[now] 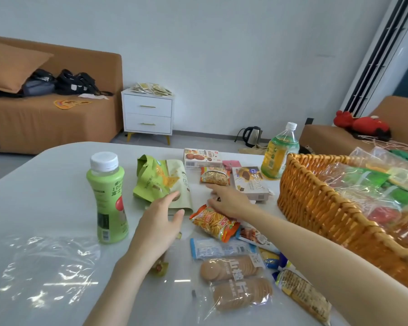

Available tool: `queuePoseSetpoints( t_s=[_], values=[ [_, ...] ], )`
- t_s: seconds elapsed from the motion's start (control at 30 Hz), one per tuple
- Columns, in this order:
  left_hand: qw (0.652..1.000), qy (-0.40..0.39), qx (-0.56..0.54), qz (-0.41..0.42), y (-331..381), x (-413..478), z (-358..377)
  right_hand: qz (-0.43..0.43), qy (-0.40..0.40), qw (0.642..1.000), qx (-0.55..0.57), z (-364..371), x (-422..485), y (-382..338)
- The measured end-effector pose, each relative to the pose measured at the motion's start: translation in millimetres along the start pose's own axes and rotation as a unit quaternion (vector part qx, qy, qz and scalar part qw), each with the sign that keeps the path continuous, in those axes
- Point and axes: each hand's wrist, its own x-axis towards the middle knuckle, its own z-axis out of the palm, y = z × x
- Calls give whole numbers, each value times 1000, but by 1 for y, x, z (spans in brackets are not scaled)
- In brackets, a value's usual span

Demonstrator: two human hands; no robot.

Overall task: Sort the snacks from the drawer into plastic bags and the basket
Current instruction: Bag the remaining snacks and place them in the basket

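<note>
Snacks lie spread over a white table (45,184). My left hand (158,222) reaches out with fingers extended toward a green snack pouch (163,182), its fingertips at the pouch's lower edge. My right hand (226,198) stretches flat over the table, just above an orange packet of stick snacks (212,223) and below a small noodle packet (214,176). A wicker basket (316,203) on the right holds several wrapped snacks. A clear plastic bag (45,271) lies flat at the front left.
A green juice bottle (107,198) stands left of my left hand. Two biscuit boxes (201,157) (249,184) and a tea bottle (280,154) sit at the far side. Round wafer packs (236,281) and other wrapped bars lie near the front. Sofa and white nightstand (149,114) stand beyond.
</note>
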Motion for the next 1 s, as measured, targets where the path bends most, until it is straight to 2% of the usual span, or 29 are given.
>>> queuePoseSetpoints(
  t_s=[0.1, 0.13, 0.17, 0.2, 0.27, 0.3, 0.33, 0.4, 0.47, 0.57, 0.63, 0.7, 0.8, 0.83, 0.87, 0.93, 1.0],
  values=[
    [1000, -16, -5, 15, 6, 0, 6, 28, 211, 977, 24, -17, -8, 16],
    [1000, -15, -7, 17, 7, 1, 7, 55, 259, 964, 36, -23, -7, 24],
    [1000, -12, -9, 18, 9, 3, 8, 90, 271, 957, 52, -28, -4, 32],
    [1000, -9, -11, 19, 11, 4, 9, 141, 238, 959, 65, -31, 0, 41],
    [1000, -5, -14, 21, 14, 6, 10, 256, 79, 961, 70, -27, 4, 51],
    [1000, -4, -14, 21, 15, 6, 11, 287, 25, 956, 57, -22, 5, 54],
    [1000, -3, -16, 19, 16, 8, 11, 301, 8, 953, 43, -18, 6, 55],
    [1000, 0, -22, 15, 16, 9, 12, 302, 53, 952, 30, -10, 10, 52],
    [1000, 2, -27, 13, 17, 11, 12, 300, 137, 944, 23, -10, 11, 44],
    [1000, 2, -27, 15, 15, 10, 12, 240, 247, 937, 52, -24, 12, 29],
    [1000, 3, -22, 14, 12, 11, 10, 177, 213, 951, 138, -37, 15, 16],
    [1000, 9, -18, 5, 9, 12, 7, 125, 137, 963, 198, -40, 17, -2],
    [1000, 16, -15, -11, 5, 13, 3, 75, 1, 984, 162, -28, 12, -32],
    [1000, 16, -13, -13, 5, 12, 2, 64, -57, 982, 169, -24, 11, -39],
    [1000, 14, -10, -13, 4, 11, 2, 66, -79, 978, 179, -24, 9, -42],
    [1000, 12, -9, -11, 4, 9, 2, 94, -11, 978, 184, -25, 14, -32],
    [1000, 14, -15, -12, 4, 9, 3, 111, 55, 982, 141, -24, 25, -9]
  ],
)
